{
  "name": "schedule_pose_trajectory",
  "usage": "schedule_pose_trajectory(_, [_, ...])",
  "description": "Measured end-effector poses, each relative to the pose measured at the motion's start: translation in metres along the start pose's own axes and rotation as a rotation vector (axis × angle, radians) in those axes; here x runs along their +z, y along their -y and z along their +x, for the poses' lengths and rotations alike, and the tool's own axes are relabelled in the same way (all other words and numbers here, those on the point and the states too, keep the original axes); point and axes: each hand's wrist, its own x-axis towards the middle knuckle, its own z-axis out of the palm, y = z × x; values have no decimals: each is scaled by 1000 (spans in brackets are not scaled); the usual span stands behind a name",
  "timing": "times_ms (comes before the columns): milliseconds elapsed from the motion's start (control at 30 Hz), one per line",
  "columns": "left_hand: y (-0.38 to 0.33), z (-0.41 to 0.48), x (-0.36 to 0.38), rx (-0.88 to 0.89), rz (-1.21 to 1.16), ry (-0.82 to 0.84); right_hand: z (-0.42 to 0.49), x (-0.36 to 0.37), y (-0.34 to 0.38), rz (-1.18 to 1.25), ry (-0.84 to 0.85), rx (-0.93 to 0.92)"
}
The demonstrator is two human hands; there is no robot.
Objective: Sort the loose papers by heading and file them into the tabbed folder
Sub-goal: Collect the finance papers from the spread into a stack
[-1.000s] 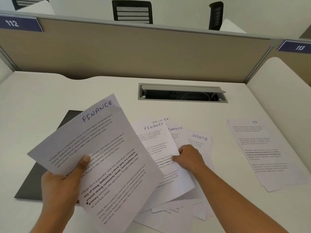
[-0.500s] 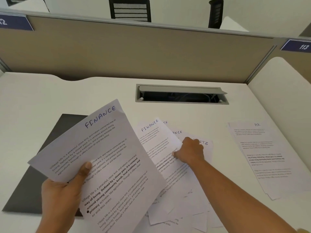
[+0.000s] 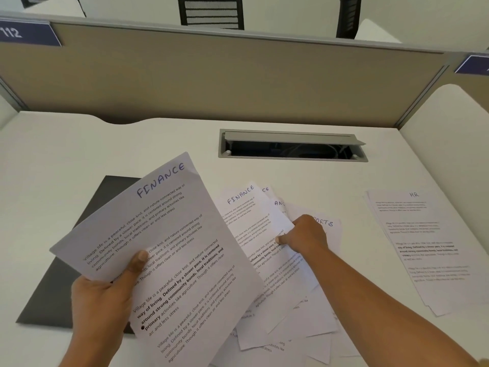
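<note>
My left hand (image 3: pixel 103 300) grips a sheet headed FINANCE (image 3: pixel 169 234), lifted off the desk and tilted, thumb on its face. Under it lies the dark folder (image 3: pixel 55 292), flat on the desk at the left. My right hand (image 3: pixel 304 238) pinches the edge of another FINANCE sheet (image 3: pixel 246 221) on top of the loose pile (image 3: pixel 285 313) at the centre. More FINANCE headings and a SPORTS sheet (image 3: pixel 326 223) peek out behind my right hand. A separate stack headed HR (image 3: pixel 428 247) lies at the right.
An open grey cable hatch (image 3: pixel 291 145) is set in the white desk (image 3: pixel 79 154) behind the papers. A beige partition (image 3: pixel 211 75) closes the back, with labels 112 and 113. A second desk surface (image 3: pixel 455 123) adjoins at the right.
My right hand has slid up and right over the pile and now pinches the top FINANCE sheet, covering part of the SPORTS heading. The left hand keeps holding its sheet.
</note>
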Motion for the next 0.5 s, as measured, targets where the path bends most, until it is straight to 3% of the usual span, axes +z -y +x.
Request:
schedule_pose_trajectory(300, [2, -1, -2, 7, -7, 22, -4, 4, -1, 3, -71, -52])
schedule_pose_trajectory(500, [5, 4, -4, 28, -31, 28, -18, 6, -4, -82, -324, -160])
